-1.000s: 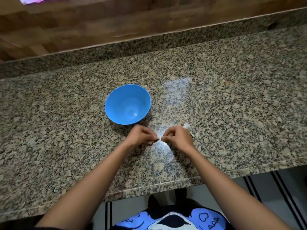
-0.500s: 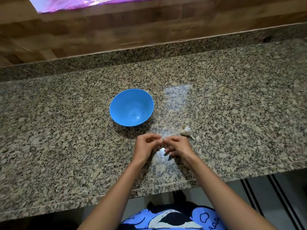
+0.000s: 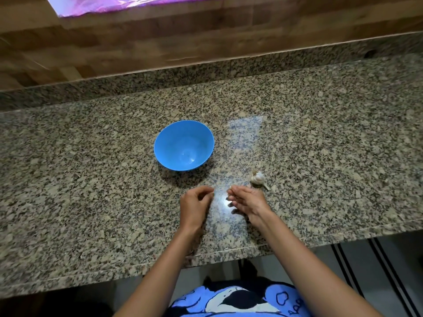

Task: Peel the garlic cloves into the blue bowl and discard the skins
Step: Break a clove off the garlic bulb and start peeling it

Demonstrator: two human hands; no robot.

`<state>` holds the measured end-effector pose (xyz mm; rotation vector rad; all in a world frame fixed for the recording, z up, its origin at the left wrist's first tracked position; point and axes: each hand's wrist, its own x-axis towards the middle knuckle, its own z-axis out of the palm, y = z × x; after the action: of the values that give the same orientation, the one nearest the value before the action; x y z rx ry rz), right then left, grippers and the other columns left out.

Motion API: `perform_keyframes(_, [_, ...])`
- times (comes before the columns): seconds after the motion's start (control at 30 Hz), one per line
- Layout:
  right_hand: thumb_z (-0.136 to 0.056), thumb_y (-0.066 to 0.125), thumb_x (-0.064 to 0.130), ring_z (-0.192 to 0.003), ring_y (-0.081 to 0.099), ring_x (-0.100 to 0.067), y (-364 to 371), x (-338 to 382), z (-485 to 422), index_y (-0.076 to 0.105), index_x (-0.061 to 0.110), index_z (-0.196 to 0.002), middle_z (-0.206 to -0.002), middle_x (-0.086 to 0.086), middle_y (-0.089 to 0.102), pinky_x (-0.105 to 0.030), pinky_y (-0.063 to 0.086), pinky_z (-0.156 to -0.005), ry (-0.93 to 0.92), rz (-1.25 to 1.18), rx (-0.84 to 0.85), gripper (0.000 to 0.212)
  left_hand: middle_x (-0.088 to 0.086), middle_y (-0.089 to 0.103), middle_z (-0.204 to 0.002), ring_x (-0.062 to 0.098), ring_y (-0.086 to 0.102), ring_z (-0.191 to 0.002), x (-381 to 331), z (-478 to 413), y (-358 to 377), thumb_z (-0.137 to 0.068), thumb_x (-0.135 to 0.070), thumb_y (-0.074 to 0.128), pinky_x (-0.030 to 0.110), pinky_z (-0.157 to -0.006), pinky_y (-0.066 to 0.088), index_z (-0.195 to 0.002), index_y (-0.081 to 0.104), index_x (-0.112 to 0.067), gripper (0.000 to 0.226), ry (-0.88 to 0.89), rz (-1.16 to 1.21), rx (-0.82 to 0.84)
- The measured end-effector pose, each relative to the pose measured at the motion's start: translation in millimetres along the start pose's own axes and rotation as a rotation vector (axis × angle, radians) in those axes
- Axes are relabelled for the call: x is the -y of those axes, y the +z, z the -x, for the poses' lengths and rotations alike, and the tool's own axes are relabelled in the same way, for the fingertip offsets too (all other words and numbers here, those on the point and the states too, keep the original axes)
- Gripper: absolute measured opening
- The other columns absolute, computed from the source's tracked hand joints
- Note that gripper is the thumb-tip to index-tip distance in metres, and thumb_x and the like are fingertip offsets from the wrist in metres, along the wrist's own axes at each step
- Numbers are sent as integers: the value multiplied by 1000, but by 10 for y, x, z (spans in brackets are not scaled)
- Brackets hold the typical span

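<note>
The garlic bulb (image 3: pixel 258 178) lies on the counter (image 3: pixel 91 202) towards its front edge, just beyond the right hand (image 3: pixel 248 202). The blue bowl (image 3: pixel 184 145) stands further back. The left hand (image 3: pixel 194 203) hovers slightly apart, fingers curled. I cannot tell whether either hand pinches anything.

The bowl (image 3: pixel 184 145) was plain bright blue. The counter (image 3: pixel 91 179) had a speckled granite pattern of beige, brown and black grains. The wall (image 3: pixel 160 30) behind it showed brown wood blocks in lighter and darker tones. The garlic (image 3: pixel 258 178) was white with a little beige. The shirt (image 3: pixel 240 300) was blue with a black and white print and black heart outlines. The floor (image 3: pixel 359 259) was pale grey with dark stripes.
</note>
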<state>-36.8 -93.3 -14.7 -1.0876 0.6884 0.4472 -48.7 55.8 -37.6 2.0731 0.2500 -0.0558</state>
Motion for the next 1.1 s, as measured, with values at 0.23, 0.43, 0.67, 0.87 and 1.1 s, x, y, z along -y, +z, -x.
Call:
perform_keyframes(0.23, [-87, 62, 12, -46, 58, -7, 45, -63, 12, 64, 0, -85, -58, -2, 64, -16, 51, -48, 72, 89, 103, 13, -7, 69, -104, -3, 64, -92, -99, 32, 24, -82, -11, 70, 10, -83, 48, -106, 71, -13, 24, 71, 88, 96])
perform_keyframes(0.43, [-88, 61, 15, -59, 59, -12, 23, -47, 56, 66, 0, -88, -71, -6, 64, -17, 53, -55, 0, 196, 169, 16, 7, 73, -92, 7, 69, -82, -112, 15, 23, -79, -2, 70, 17, -73, 53, -97, 73, -1, 18, 18, 321, 130])
perform_keyframes(0.67, [-87, 62, 7, -57, 61, -11, 28, -52, 104, 70, 4, -87, -72, -7, 70, -19, 50, -50, -292, 351, 226, 9, 13, 72, -89, 10, 66, -72, -84, -32, 39, -84, -1, 65, 19, -65, 52, -99, 71, 3, 16, -52, 379, 99])
perform_keyframes(0.87, [-86, 63, 7, -54, 63, -15, 76, -136, 57, 72, 14, -76, -67, -8, 70, -25, 54, -53, -444, 467, 100, 15, 4, 71, -83, 4, 67, -71, -118, 28, 116, -85, 1, 64, 19, -67, 54, -97, 71, 1, 14, -29, 336, 50])
perform_keyframes(1.1, [-87, 61, 2, -49, 62, -8, 83, -207, 10, 70, 3, -75, -58, -3, 67, -19, 55, -54, -323, 315, 78, 15, -6, 68, -78, -2, 65, -69, -124, 58, 144, -86, 5, 60, 16, -68, 54, -97, 70, -2, 16, -38, 360, 69])
